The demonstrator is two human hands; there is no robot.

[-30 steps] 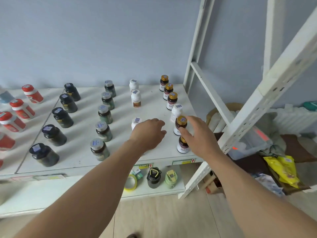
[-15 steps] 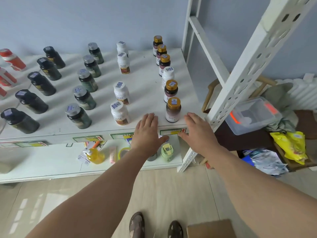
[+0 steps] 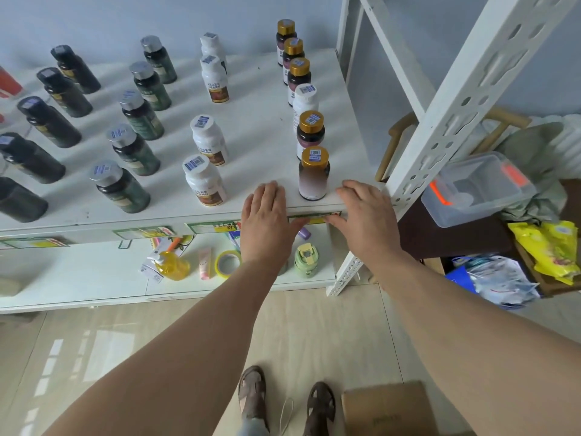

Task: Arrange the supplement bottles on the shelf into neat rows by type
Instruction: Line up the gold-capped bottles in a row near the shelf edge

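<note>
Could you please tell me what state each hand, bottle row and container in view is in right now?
left hand: open, fingers straight over the shelf edge.
right hand: open, holding nothing.
gold-capped row: upright, capped, one white bottle mixed in.
white row: upright, capped.
silver-capped row: upright, capped.
black-capped row: upright, capped.
clear tub: lid off, upright.

The red bottles (image 3: 8, 84) were cut off at the left edge; my left hand (image 3: 267, 221) hid part of the lower shelf (image 3: 94, 278).
</note>
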